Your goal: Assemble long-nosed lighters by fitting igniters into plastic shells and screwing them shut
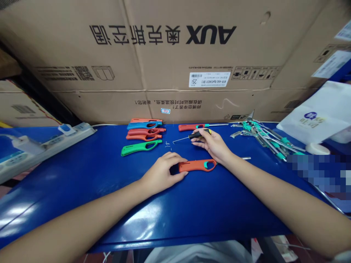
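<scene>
The orange lighter [194, 166] lies flat on the blue worktop [123, 215] in front of me, its left end pinched between the thumb and fingers of my left hand [164, 171]. A metal tip shows beyond my right forearm, roughly in line with it. My right hand [215, 145] is closed around the black handle of a screwdriver [194, 136], whose thin shaft points left, its tip near a few small screws [167, 145]. Left of those lies a green handle [137, 148], with red, orange and blue handles [144, 130] grouped behind it. A red lighter [189, 127] lies beyond the screwdriver. To my right is a heap of metal tubes with green parts [270, 140]; at far left, a white power strip [79, 135]. Printed cardboard [164, 73] stands behind everything.
</scene>
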Available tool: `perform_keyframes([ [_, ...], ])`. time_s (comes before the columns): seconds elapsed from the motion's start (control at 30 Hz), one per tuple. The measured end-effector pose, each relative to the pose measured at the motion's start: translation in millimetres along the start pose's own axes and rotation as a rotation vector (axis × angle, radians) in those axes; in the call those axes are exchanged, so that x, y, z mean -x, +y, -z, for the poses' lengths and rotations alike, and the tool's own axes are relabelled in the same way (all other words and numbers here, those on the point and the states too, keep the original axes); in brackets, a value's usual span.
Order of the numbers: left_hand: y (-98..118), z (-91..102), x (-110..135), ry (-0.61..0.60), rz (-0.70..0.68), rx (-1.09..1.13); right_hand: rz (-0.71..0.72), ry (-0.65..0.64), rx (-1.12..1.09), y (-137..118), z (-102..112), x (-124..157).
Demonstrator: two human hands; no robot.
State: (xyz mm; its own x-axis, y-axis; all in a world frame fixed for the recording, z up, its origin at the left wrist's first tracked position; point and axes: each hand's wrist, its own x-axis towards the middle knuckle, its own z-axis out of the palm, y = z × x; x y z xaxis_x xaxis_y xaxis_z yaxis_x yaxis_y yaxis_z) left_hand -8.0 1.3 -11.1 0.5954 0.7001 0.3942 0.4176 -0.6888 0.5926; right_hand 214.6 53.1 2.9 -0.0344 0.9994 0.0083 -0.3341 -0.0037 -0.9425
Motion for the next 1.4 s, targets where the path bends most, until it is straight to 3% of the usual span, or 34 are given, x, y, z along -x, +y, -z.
perform_keyframes([
  [0.27, 0.6, 0.1, -0.8, -0.002, 0.007, 0.011, -0.030, -0.007, 0.012, -0.7, -0.5, 0.7],
  [0.47, 1.8, 0.4, -1.0, -0.013, -0.017, 0.003, -0.003, 0.085, -0.070, -7.5, 0.1, 3.7],
  [0.6, 4.7, 1.3, 0.2, -0.039, -0.025, 0.014, -0.006, 0.153, -0.136, -22.6, 1.2, 14.3],
  [0.7, 6.3, 0.5, 1.5, -0.063, -0.034, 0.039, -0.086, 0.179, -0.196, -32.6, 2.0, 26.2],
  [0.87, 9.3, -1.6, 2.1, -0.088, -0.047, 0.084, -0.110, 0.193, -0.257, -34.8, 2.0, 39.2],
  [1.17, 25.3, -4.5, 2.2, 0.120, 0.229, 0.404, -0.100, 0.151, -0.216, -25.9, 4.1, 47.5],
  [1.4, 31.3, -3.0, 1.8, 0.168, 0.229, 0.465, -0.067, 0.137, -0.177, -29.5, 2.9, 50.4],
])
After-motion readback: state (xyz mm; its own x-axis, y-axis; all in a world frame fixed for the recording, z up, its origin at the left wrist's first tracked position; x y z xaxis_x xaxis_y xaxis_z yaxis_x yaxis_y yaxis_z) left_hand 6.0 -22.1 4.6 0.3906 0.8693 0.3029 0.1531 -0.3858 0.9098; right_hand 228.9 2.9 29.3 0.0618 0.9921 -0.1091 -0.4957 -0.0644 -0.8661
